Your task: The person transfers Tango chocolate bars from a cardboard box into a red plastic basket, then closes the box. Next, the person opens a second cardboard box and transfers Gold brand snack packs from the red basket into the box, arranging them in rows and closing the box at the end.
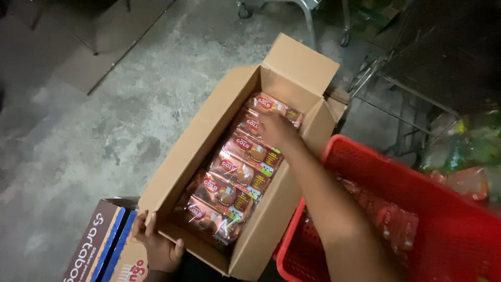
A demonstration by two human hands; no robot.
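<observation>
While left hand [156, 245] grips carton [203, 141] edge, right hand [276, 130] lies loosely open on biscuit packs [235, 172] inside

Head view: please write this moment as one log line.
left hand: grips near edge of cardboard box | right hand: on biscuit packets inside box | red basket: beside box

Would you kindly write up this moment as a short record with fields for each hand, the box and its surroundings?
left hand: left hand grips the near corner of the cardboard box
right hand: right hand reaches into the box, resting on the biscuit packets
box: open, flaps up, packets in a tidy row
beside it: red plastic basket on the right, holding more packets
lower left: printed cartons
floor: grey concrete floor
</observation>
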